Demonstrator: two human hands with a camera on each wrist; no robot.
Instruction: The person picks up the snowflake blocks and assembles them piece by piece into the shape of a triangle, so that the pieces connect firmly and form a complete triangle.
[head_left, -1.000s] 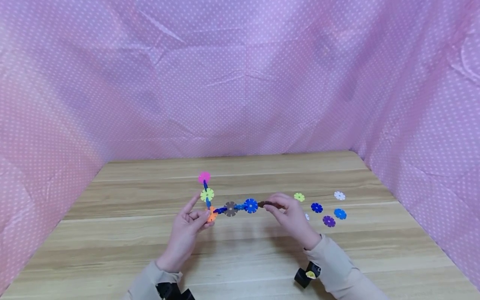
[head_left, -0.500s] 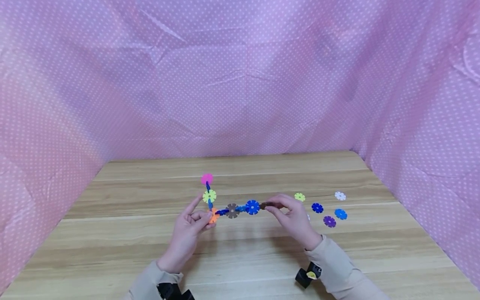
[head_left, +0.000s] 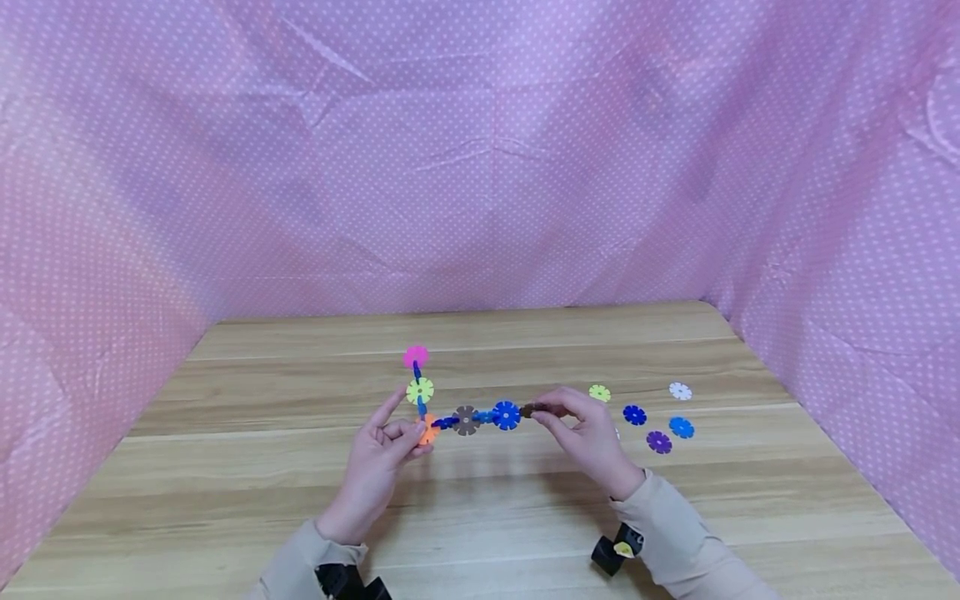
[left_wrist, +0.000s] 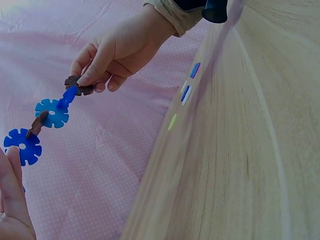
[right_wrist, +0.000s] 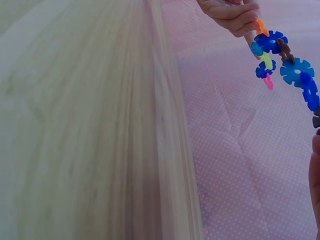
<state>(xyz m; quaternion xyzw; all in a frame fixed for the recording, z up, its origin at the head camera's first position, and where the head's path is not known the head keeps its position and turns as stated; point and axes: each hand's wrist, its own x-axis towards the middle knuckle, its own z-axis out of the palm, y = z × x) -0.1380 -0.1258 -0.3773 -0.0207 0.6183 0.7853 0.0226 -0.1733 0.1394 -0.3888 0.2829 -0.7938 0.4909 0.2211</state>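
Between the two hands, above the table, hangs an L-shaped chain of interlocking snowflake discs [head_left: 466, 421]. My left hand [head_left: 372, 467] pinches the orange disc [head_left: 431, 430] at the corner, its index finger reaching up beside the yellow-green disc [head_left: 420, 390]. From that corner a short arm leads up to a pink disc [head_left: 416, 357]. The longer arm runs right through dark blue, brown and light blue discs to a blue disc [head_left: 506, 415]. At its right end my right hand [head_left: 588, 437] pinches a brown disc [left_wrist: 86, 89], partly covered by thumb and fingers.
Several loose discs lie flat on the wooden table [head_left: 480, 533] right of the right hand, among them a yellow-green disc [head_left: 599, 392], a purple disc [head_left: 659, 442] and a white disc [head_left: 680, 391]. Another white one is mostly hidden by that hand. A pink dotted curtain [head_left: 480, 167] surrounds the table.
The chain and left hand have shifted slightly right in the head view, mostly in the first half second. Both hands keep their grip, and the loose discs stay put.
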